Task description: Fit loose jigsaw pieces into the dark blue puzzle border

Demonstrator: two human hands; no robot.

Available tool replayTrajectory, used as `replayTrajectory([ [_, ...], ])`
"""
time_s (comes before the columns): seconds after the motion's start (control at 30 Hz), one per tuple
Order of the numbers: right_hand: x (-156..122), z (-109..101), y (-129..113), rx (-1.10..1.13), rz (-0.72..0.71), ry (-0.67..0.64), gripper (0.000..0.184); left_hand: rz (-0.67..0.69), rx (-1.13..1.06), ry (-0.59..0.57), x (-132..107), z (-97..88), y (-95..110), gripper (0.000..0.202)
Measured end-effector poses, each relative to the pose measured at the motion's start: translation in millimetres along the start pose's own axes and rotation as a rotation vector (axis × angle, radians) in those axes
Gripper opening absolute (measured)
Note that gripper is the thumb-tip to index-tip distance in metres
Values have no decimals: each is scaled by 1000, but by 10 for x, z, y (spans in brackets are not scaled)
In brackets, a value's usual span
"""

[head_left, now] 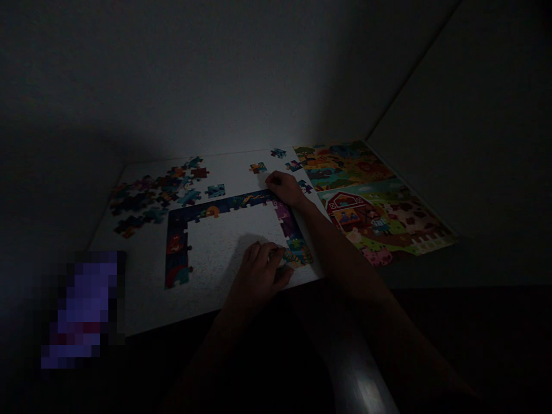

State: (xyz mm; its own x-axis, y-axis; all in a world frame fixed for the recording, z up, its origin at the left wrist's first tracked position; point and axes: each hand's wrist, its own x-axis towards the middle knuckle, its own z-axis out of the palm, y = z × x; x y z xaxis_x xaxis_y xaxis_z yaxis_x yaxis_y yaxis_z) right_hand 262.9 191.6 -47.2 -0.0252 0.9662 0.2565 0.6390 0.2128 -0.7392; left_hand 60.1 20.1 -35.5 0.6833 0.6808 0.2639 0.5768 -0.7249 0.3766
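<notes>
A partly joined jigsaw puzzle (176, 244) lies on the white tabletop, with dark blue, purple and green edge pieces along its left, top and right sides. My left hand (257, 269) rests palm down at the lower right of this border, fingers bent and somewhat apart, over the end of the right side. My right hand (285, 188) is at the top right corner of the border, its fingers curled together; anything between them is hidden. An orange loose piece (258, 168) lies just left of the right fingertips, and a purple loose piece (294, 165) lies beyond that hand.
Many loose pieces (144, 195) are heaped at the left back, with a single bluish piece (216, 190) beside them. Two finished picture puzzles, a safari (345, 167) and a farm (379, 221), cover the right. A blurred purple object (86, 305) is at left. The light is dim.
</notes>
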Motion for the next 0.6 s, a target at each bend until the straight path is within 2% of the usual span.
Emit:
replayTrajectory([
  [0.6, 5, 18, 15, -15, 4, 3, 17, 28, 36, 36, 6, 19, -2, 32],
])
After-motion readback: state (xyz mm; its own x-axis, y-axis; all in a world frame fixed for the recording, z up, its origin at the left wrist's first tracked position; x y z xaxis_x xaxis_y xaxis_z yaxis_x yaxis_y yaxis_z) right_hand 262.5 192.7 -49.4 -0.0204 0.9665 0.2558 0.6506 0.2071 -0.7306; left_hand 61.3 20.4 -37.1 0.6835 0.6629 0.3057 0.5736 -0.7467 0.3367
